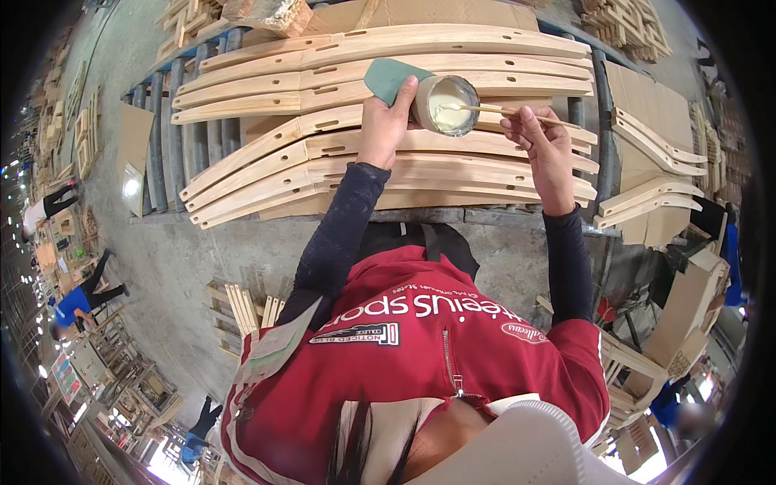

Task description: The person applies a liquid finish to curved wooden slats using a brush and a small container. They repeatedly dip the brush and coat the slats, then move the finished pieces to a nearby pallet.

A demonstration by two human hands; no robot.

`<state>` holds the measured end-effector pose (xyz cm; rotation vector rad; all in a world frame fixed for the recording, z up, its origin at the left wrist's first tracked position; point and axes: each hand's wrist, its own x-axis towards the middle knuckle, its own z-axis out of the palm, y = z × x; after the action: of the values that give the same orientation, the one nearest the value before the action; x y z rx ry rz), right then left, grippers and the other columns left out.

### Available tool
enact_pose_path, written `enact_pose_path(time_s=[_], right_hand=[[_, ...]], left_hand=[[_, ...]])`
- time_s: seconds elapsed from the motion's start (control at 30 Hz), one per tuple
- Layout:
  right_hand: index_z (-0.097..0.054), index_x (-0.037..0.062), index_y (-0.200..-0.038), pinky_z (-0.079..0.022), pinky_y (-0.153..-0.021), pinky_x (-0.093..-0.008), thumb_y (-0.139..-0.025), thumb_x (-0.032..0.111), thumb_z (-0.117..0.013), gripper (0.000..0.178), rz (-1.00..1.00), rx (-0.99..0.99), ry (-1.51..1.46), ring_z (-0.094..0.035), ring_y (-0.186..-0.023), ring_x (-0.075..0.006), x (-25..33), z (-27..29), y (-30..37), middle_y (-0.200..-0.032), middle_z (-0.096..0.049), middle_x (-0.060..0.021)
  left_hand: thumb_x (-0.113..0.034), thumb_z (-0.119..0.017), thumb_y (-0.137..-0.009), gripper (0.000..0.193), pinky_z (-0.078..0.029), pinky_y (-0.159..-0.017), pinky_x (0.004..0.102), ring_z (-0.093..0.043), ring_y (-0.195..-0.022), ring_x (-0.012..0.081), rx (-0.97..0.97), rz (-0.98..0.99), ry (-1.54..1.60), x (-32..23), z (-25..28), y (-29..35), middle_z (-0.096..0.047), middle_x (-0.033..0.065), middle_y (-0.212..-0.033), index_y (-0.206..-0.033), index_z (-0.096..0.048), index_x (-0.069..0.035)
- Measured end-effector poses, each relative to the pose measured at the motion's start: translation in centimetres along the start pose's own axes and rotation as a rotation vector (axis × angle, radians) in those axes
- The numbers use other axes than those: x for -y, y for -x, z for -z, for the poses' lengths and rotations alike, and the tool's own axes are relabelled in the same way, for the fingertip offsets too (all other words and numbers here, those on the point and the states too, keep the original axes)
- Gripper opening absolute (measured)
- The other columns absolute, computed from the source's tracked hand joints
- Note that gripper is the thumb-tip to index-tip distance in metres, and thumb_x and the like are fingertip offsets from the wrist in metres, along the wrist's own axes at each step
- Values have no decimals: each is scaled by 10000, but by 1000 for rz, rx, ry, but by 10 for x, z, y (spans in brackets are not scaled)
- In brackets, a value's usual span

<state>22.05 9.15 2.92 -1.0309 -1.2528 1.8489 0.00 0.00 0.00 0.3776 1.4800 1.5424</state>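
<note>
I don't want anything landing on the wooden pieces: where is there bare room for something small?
The right-hand cardboard looks bare above the upper pair of curved pieces, with a narrow patch between it and the lower pair. Concrete floor lies open between the rollers and the wooden stack. Crowded: long slats beneath the left hand and right hand.
</note>
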Motion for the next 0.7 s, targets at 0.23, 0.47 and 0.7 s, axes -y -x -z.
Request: enact_pose_path(time_s=[0.23,0.47,0.7], right_hand=[[-596,17,-992,-570,-758,-271,-977,253,-592,236,-33,-12,-32,-698,-889,-191,1,6,-32,-1003,-699,-151],[-635,-6,-908,-547,-677,-228,-954,268,-624,279,423,-290,490,-720,-809,-164,25,61,-151,-869,-733,-108],[-656,31,-909,-527,-669,-262,-916,374,-642,343,471,-347,1078,-724,-760,-141,-6,91,-238,-795,-740,-52]], left_hand=[[-321,-604,-961,371,-606,-624,308,-677,-805,155,49,74,-31,4,4,-18,-675,88,-986,-1108,-638,17],[-326,-603,-961,382,-602,-674,321,-669,-865,161,2,153,-52,3,31,-14,-662,88,-1031,-1128,-620,17],[-316,-589,-970,359,-599,-708,333,-660,-904,156,-29,112,-90,18,66,-1,-645,72,-1071,-1166,-602,-15]])
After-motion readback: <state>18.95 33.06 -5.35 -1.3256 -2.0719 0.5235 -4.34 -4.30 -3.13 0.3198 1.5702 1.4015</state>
